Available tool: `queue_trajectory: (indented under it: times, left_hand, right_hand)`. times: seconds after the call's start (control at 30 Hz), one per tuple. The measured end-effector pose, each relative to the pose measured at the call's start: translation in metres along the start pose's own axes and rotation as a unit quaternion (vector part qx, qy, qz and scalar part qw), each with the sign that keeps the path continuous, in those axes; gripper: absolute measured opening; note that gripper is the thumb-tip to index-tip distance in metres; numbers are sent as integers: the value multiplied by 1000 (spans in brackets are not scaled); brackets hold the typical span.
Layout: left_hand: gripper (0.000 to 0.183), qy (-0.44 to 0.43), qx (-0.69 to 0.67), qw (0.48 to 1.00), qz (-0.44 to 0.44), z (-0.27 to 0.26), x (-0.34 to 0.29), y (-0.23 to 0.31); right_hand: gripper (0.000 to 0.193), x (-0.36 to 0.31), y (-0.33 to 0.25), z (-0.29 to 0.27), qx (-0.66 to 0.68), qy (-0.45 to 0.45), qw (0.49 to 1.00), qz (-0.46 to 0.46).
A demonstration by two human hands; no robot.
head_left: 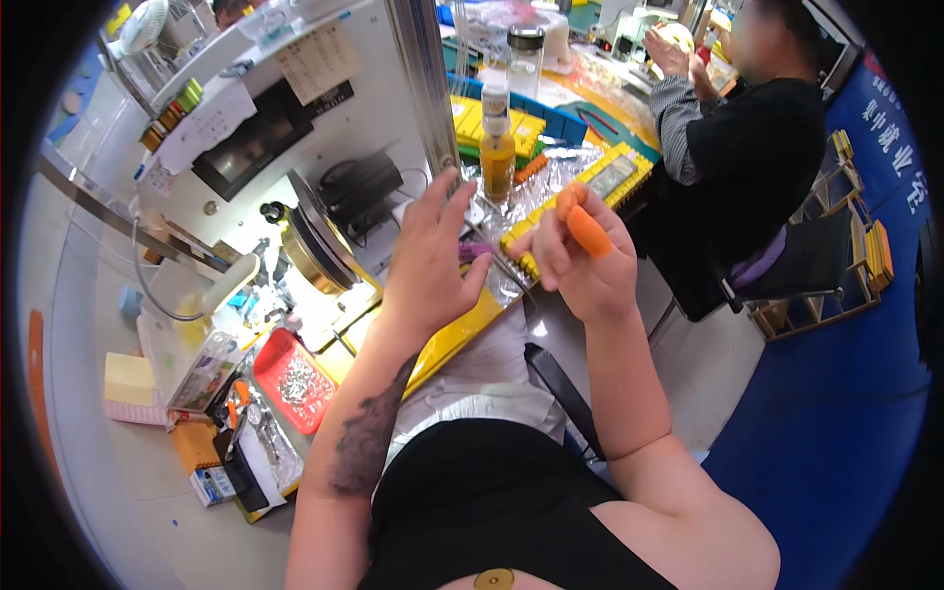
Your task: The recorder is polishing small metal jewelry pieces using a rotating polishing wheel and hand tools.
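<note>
My left hand (pixel 428 261) is raised over the bench edge beside a metal post, its fingers apart and nothing seen in it. A purple object (pixel 475 252) shows just beyond its thumb; I cannot make out its kind. My right hand (pixel 590 258) is held up to the right with its fingers curled in. Orange finger cots (pixel 590 232) cover two of its digits. Whatever its fingertips may pinch is hidden or too small to name. Past this hand lies a long yellow ridged tray (pixel 551 211) on foil, near a bottle of amber liquid (pixel 498 162).
On the left stand a round dark-and-gold machine part (pixel 315 241) under a bright lamp and a red tray (pixel 285 393) of small metallic pieces. A metal post (pixel 423 79) rises beyond my left hand. At the right a person in black (pixel 742 167) sits near a chair (pixel 801 261).
</note>
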State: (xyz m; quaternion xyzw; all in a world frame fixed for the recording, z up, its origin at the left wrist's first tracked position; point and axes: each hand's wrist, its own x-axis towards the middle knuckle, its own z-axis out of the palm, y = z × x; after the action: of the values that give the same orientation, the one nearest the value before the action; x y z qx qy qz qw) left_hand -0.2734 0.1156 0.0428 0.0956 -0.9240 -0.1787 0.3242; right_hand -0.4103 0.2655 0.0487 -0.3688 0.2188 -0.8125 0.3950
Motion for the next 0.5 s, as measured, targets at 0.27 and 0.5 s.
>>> queue_trajectory:
  times: [0.27, 0.5]
  left_hand:
    - [76, 72, 40, 997, 7, 55, -4, -33]
    - [82, 53, 32, 997, 48, 42, 10, 3]
  right_hand:
    - [12, -13, -10, -4, -39, 98, 994, -35]
    - [14, 85, -53, 74, -218, -65, 967, -114]
